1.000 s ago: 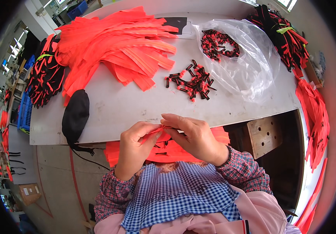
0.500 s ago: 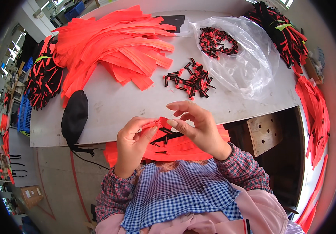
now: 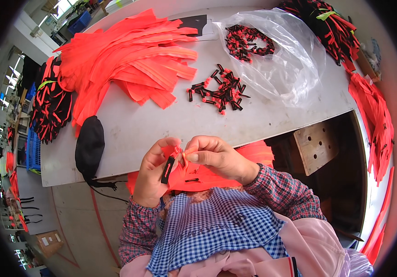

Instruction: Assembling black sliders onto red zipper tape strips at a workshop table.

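Orange-red strip [image 3: 177,149], pinched in the fingertips of both left hand [image 3: 150,177] and right hand [image 3: 220,159] beside the worktop's [image 3: 124,143] near edge, probably for steadiness. Black pull tab [image 3: 167,170] against left fingers; loose pulls [image 3: 226,92] heaped farther in, presumably within reach.

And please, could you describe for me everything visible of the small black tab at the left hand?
The black tab is narrow, flat and straight-sided, perhaps fabric or rubber, with a small reddish mark along its middle. It slants, its lower end toward the person's left, and lies against the left hand. Its upper end is beside orange fabric; whether they are joined is unclear.
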Demonstrator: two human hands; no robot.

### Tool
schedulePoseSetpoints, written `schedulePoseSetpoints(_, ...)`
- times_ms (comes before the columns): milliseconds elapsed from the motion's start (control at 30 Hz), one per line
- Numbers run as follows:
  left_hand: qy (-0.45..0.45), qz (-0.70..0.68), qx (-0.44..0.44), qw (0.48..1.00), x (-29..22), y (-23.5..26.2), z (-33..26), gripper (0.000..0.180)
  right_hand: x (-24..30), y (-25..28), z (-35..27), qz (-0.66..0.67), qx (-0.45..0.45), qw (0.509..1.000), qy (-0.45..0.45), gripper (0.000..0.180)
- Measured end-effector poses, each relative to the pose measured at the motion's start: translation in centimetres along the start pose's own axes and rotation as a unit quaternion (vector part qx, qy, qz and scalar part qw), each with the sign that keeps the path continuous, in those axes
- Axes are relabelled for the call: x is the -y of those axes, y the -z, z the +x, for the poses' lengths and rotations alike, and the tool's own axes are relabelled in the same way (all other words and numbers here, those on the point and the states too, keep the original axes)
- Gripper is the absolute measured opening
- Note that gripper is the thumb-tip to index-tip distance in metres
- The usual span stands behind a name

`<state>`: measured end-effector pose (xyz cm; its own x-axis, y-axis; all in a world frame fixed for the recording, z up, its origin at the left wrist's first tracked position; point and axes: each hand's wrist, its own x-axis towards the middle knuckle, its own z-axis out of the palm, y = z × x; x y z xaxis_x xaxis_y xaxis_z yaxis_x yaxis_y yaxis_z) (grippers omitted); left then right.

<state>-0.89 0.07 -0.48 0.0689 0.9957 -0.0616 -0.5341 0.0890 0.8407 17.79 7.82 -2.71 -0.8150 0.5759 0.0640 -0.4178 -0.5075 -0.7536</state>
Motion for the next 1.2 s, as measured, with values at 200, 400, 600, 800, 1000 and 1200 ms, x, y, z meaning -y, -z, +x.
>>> schedulePoseSetpoints(200, 0.022, 0.017, 0.026, 0.999, -0.1, 0.2, 0.2, 0.033, -0.3, 0.3, 0.0, 0.020, 0.004, 1.000, -0.019, 0.007)
schedulePoseSetpoints(400, 0.053, 0.069, 0.034, 0.996, -0.7, -0.2, 0.2, 0.030, -0.7, 0.1, -0.2, 0.005, -0.020, 1.000, -0.011, 0.008)
schedulePoseSetpoints(600, 0.057, 0.074, 0.043, 0.995, -0.9, 0.1, 0.4, 0.032, -0.5, -0.2, -0.4, -0.016, -0.034, 0.999, 0.002, 0.009)
schedulePoseSetpoints(800, -0.018, 0.242, -0.005, 0.970, -1.2, -1.5, -0.3, 0.037, -0.2, -0.5, -0.5, -0.221, -0.059, 0.964, 0.132, 0.010)
schedulePoseSetpoints(1000, -0.083, 0.394, -0.034, 0.915, -1.6, -2.5, -0.9, 0.030, -0.1, -0.5, -0.6, -0.282, -0.051, 0.941, 0.179, 0.017)
schedulePoseSetpoints(1200, -0.155, 0.499, -0.008, 0.853, -1.9, -2.6, -1.4, 0.020, 0.5, -0.8, -1.3, -0.469, -0.036, 0.827, 0.309, 0.023)
